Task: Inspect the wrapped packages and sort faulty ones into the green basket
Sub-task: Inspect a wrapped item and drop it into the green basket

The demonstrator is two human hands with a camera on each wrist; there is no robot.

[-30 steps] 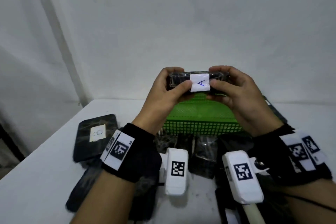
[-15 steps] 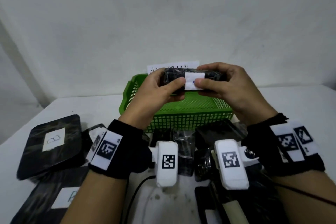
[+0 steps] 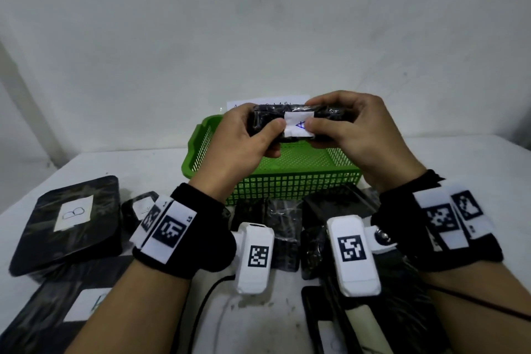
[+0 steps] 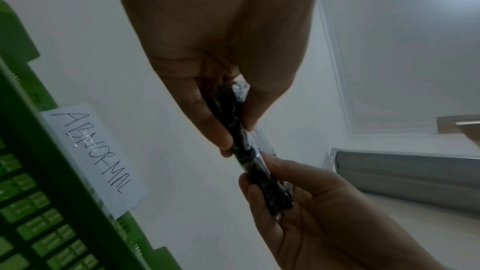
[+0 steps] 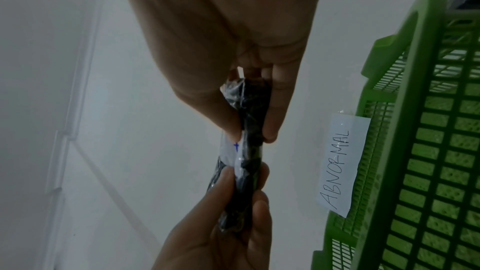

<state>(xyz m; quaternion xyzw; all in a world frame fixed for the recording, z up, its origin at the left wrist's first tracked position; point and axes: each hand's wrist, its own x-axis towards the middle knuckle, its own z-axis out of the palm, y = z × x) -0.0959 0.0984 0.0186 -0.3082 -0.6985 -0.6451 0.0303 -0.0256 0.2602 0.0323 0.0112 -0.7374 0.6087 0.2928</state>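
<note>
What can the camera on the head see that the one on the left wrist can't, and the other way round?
Only the head view shows the letter A on the held package's white label, the other wrapped packages lying on the table, such as the flat one marked B, and the wrist cameras. Only the left wrist view lets you read ABNORMAL on the paper sign at the basket's far rim; the head view sees just its top edge. Both show the left hand and right hand gripping the black package above the green basket.
</note>
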